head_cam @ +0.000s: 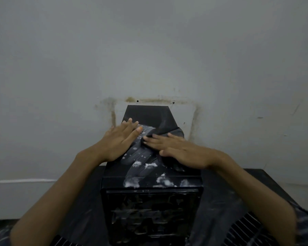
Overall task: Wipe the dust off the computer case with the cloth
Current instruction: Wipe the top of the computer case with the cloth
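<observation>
A black computer case [149, 185] stands on a dark table, its top running away from me toward the wall. White dust patches and grey smears cover the near half of the top. A dark cloth [169, 132] lies bunched on the top's right side. My right hand [178, 151] presses flat on the cloth with straight fingers pointing left. My left hand [119, 139] lies flat on the left part of the top, fingers straight and pointing away from me, beside the cloth.
The dark table [220, 201] is streaked with dust to the right of the case. A pale wall [149, 50] with brown stain marks stands right behind the case. A slatted black panel [245, 228] lies at the lower right.
</observation>
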